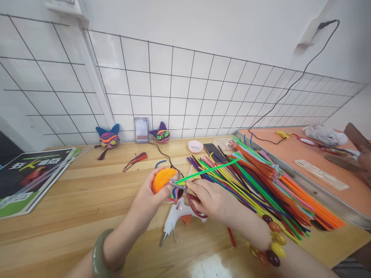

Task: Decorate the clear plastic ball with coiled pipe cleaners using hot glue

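Note:
My left hand [149,199] is closed around a craft ball [164,179] covered in orange pipe cleaner rows, with multicoloured parts showing on its lower right. In my right hand [216,199] is a pair of scissors [194,204] with dark red handles, their blades against the ball's right side. A bright green pipe cleaner [214,169] runs from the blades up to the right, above my right hand. Just beneath both hands lies a white hot glue gun [175,214], nozzle pointing down left, its small red light lit.
Loose pipe cleaners [261,185] in many colours cover the right side. Behind stand two craft heads with pointed ears [108,138] [162,134], a card [142,130], a pink bowl [195,146] and a phone [213,151]. A magazine [34,173] lies left. Another person's hand [364,160] shows far right.

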A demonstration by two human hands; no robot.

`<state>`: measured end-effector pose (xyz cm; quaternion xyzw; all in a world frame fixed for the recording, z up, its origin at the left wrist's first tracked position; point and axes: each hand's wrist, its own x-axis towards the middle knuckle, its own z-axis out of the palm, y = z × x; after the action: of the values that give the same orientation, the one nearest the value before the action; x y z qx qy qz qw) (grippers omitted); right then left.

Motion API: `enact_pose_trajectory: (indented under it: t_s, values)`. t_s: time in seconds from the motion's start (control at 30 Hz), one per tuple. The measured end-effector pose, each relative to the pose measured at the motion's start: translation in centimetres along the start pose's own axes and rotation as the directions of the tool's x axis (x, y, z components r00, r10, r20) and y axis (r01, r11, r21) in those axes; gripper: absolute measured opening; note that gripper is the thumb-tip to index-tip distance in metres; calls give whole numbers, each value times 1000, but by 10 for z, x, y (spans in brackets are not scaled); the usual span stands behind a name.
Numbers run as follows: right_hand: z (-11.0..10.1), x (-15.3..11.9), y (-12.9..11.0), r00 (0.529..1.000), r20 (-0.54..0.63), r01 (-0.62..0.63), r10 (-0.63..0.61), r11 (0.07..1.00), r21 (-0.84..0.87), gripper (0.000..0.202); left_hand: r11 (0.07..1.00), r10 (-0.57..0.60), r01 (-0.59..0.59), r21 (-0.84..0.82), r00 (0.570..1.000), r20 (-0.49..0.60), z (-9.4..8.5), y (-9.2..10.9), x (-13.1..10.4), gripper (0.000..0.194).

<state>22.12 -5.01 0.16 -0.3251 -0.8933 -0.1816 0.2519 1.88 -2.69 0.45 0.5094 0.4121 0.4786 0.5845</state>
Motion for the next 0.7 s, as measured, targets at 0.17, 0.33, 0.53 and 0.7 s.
enact_pose_trajectory:
  t_s: [0.17, 0.33, 0.53, 0.7]
  values:
    - [0, -1, -1, 999, -13, -49, 50, 997, 63, 24, 999, -27, 27, -18, 1000, 0, 1, -1, 1, 55]
    - [-12, -2, 7, 963, 74, -269, 259, 913, 308, 31, 995, -25, 30, -92, 998, 61, -5, -6, 4, 50]
    - [8, -22, 47, 837, 147, -536, 527, 844, 27, 26, 984, -28, 45, -173, 995, 98, -8, -6, 3, 54]
    - [30, -36, 62, 796, 230, -581, 559, 813, 33, 12, 964, -29, 76, -254, 982, 185, -4, 1, -1, 53]
